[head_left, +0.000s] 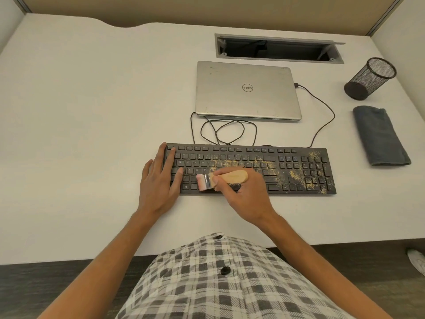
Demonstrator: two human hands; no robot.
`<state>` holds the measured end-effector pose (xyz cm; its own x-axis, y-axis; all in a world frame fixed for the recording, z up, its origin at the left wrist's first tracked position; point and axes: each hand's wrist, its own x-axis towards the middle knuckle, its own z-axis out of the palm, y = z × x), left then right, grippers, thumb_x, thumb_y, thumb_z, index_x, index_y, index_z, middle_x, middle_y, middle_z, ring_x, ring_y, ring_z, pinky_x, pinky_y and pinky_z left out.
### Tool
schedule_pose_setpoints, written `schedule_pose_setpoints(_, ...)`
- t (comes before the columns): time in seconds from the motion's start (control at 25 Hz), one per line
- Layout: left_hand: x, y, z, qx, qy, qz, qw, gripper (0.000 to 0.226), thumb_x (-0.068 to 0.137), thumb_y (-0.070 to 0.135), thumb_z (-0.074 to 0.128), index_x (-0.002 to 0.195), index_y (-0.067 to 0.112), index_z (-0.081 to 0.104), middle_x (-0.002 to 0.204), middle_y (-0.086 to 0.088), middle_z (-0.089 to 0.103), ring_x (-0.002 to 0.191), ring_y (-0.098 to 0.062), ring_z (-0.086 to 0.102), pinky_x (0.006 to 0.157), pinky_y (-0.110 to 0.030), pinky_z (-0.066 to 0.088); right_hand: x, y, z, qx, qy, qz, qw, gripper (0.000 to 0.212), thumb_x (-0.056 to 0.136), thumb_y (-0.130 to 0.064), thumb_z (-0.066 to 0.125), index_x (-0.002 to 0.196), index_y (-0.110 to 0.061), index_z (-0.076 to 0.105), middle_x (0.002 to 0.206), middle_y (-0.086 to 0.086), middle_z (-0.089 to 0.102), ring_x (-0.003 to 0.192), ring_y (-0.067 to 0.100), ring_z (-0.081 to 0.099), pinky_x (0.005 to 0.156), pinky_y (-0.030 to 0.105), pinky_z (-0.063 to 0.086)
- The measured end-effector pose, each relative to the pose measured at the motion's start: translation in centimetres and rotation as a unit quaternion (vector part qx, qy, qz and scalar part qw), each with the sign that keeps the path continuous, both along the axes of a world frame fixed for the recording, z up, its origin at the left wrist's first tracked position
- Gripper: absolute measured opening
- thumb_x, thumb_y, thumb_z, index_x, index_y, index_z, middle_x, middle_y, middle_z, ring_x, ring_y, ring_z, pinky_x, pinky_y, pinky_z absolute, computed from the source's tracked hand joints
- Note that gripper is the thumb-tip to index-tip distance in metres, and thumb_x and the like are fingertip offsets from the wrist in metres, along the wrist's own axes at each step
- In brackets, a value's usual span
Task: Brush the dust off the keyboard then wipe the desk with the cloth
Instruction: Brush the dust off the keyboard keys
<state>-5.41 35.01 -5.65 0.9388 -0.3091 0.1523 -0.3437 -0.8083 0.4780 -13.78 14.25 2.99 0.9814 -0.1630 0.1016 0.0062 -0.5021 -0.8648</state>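
Brushing the black flat keyboard (249,171) at frame centre.

Your right hand (243,194) grips the wooden-handled brush (220,178), bristles on the lower-left keys; your left hand (161,178) rests flat, fingers straight. Yellowish dust (296,174) lies rightward: sweep hard and it could lodge between keys. The folded grey cloth (380,135) waits at right.

left grip (161,178) flat; right grip (239,192) curled

Grey-and-white checked shirt (220,284), black buttons (225,270)
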Motion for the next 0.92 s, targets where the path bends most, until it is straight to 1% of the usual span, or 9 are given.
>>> schedule_pose_setpoints(0.16, 0.2, 0.2, -0.6, 0.008, -0.001, -0.004, 1.0, 0.06, 0.105, 0.043, 0.026, 0.158, 0.014, 0.033, 0.168, -0.008, 0.021, 0.145, -0.03, 0.036, 0.12, -0.049, 0.027, 0.3, 0.9, 0.0, -0.049, 0.021, 0.034, 0.998, 0.015, 0.089, -0.033, 0.063, 0.084, -0.025, 0.075, 0.076, -0.015, 0.072, 0.074, 0.006, 0.068, 0.074, 0.036, 0.054)
schedule_pose_setpoints(0.32, 0.3, 0.1, -0.7, 0.009, -0.008, -0.004, 1.0, 0.058, 0.106, 0.039, 0.026, 0.157, 0.012, 0.033, 0.168, -0.008, 0.021, 0.146, -0.029, 0.036, 0.12, -0.049, 0.027, 0.3, 0.3, 1.1, -0.176, 0.028, 0.003, 0.984, 0.03, 0.088, -0.038, 0.049, 0.077, -0.024, 0.073, 0.061, -0.011, 0.067, 0.056, 0.008, 0.057, 0.069, 0.025, 0.042)
schedule_pose_setpoints(0.4, 0.2, 0.1, -0.6, 0.008, -0.011, -0.006, 1.0, 0.058, 0.106, 0.038, 0.026, 0.157, 0.012, 0.033, 0.167, -0.009, 0.022, 0.146, -0.029, 0.036, 0.12, -0.049, 0.026, 0.5, 0.3, 1.9, -0.23, 0.014, -0.001, 0.973, 0.035, 0.086, -0.04, 0.044, 0.073, -0.023, 0.071, 0.06, -0.011, 0.066, 0.056, 0.009, 0.056, 0.072, 0.027, 0.042)
schedule_pose_setpoints(0.48, 0.2, 0.1, -0.6, 0.007, -0.012, -0.005, 1.0, 0.058, 0.106, 0.038, 0.026, 0.157, 0.011, 0.034, 0.167, -0.01, 0.022, 0.146, -0.029, 0.036, 0.12, -0.049, 0.026, 0.8, 0.6, 1.9, -0.172, 0.014, 0.026, 0.985, 0.026, 0.089, -0.033, 0.052, 0.075, -0.022, 0.071, 0.067, -0.012, 0.068, 0.064, 0.009, 0.061, 0.08, 0.031, 0.047)
schedule_pose_setpoints(0.56, 0.2, 0.1, -0.6, 0.009, -0.012, -0.006, 1.0, 0.058, 0.106, 0.038, 0.026, 0.157, 0.011, 0.034, 0.167, -0.01, 0.023, 0.145, -0.03, 0.036, 0.119, -0.049, 0.027, 0.9, 1.3, 1.6, -0.14, 0.025, 0.048, 0.989, 0.024, 0.09, -0.034, 0.054, 0.079, -0.024, 0.073, 0.07, -0.012, 0.069, 0.067, 0.008, 0.062, 0.082, 0.031, 0.047)
schedule_pose_setpoints(0.68, 0.3, 0.1, -0.6, 0.008, -0.013, -0.004, 1.0, 0.057, 0.106, 0.037, 0.027, 0.157, 0.01, 0.035, 0.167, -0.011, 0.023, 0.144, -0.031, 0.038, 0.119, -0.05, 0.029, 1.0, 1.4, 1.6, -0.222, 0.026, 0.039, 0.974, 0.042, 0.089, -0.045, 0.04, 0.075, -0.022, 0.071, 0.057, -0.01, 0.064, 0.051, 0.007, 0.054, 0.064, 0.024, 0.043)
schedule_pose_setpoints(0.76, 0.2, 0.0, -0.6, 0.007, -0.014, -0.002, 1.0, 0.057, 0.107, 0.036, 0.027, 0.156, 0.01, 0.036, 0.167, -0.011, 0.024, 0.144, -0.031, 0.038, 0.119, -0.05, 0.029, 1.5, 0.8, 1.9, -0.261, 0.028, 0.022, 0.965, 0.038, 0.093, -0.037, 0.045, 0.071, -0.02, 0.069, 0.049, -0.008, 0.059, 0.042, 0.008, 0.05, 0.053, 0.024, 0.037)
schedule_pose_setpoints(0.84, 0.2, 0.0, -0.6, 0.007, -0.016, -0.003, 1.0, 0.056, 0.107, 0.036, 0.026, 0.156, 0.009, 0.036, 0.166, -0.011, 0.024, 0.144, -0.031, 0.038, 0.118, -0.05, 0.029, 2.3, 0.5, 2.1, -0.212, 0.027, 0.018, 0.977, 0.029, 0.095, -0.029, 0.053, 0.071, -0.022, 0.068, 0.052, -0.008, 0.061, 0.04, 0.008, 0.048, 0.052, 0.025, 0.036)
schedule_pose_setpoints(0.92, 0.2, 0.0, -0.5, 0.006, -0.017, -0.005, 1.0, 0.056, 0.107, 0.036, 0.026, 0.155, 0.009, 0.036, 0.166, -0.011, 0.024, 0.145, -0.03, 0.037, 0.118, -0.049, 0.029, 2.8, 0.9, 2.2, -0.146, 0.029, 0.026, 0.989, 0.025, 0.095, -0.029, 0.054, 0.074, -0.027, 0.068, 0.06, -0.007, 0.066, 0.045, 0.011, 0.053, 0.054, 0.026, 0.042)
